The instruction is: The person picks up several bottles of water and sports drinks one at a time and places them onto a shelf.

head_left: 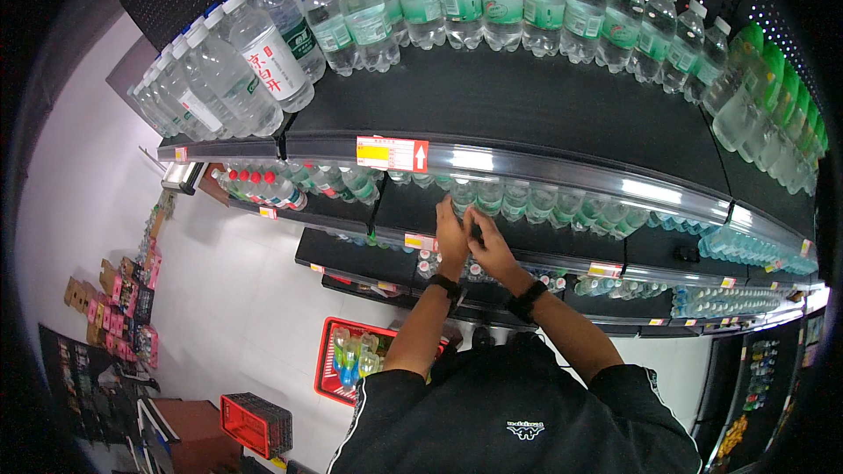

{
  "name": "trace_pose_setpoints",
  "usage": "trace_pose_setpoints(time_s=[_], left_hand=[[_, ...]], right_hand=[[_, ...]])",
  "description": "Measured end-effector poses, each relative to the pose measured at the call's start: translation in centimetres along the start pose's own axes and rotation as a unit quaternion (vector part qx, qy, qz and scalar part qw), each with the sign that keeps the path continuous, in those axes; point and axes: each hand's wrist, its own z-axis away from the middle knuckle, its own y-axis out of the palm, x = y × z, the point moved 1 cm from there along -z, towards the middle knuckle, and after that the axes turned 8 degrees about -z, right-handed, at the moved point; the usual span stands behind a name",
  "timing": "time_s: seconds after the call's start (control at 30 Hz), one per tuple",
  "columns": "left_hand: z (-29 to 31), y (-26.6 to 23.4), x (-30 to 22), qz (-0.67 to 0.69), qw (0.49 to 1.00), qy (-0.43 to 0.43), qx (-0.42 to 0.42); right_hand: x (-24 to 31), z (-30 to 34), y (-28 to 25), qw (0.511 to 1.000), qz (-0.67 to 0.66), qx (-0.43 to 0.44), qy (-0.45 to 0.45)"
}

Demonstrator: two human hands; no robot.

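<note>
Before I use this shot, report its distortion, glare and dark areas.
Head view: the upper shelf bows into an arc and the picture's corners fall black; head view: white glare streaks its front edge; head view: the bottles by the fingers look dimmer than the upper row.

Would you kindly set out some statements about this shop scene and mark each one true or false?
1. The left hand and right hand are at the lower bottles beneath the upper shelf. True.
2. Both wrists are bare. False: each wears a dark band.
3. A red basket on the floor contains bottled items. True.
4. The person is dressed in white. False: the shirt is mainly black.
5. Every cap on the upper shelf is blue. False: many are white.
</note>
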Motion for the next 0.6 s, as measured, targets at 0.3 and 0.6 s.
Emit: trace_pose_setpoints(time_s=[0.3,0.6], left_hand=[[-1.0,0.1,3.8,0.164,0.985,-0.045,-0.020],[3.4,-4.0,-3.2,0.282,0.958,-0.025,-0.052]], right_hand=[[0.9,2.9,-0.2,0.995,-0.050,0.067,0.048],[-0.5,5.0,-0.3,0.956,0.000,0.281,0.084]])
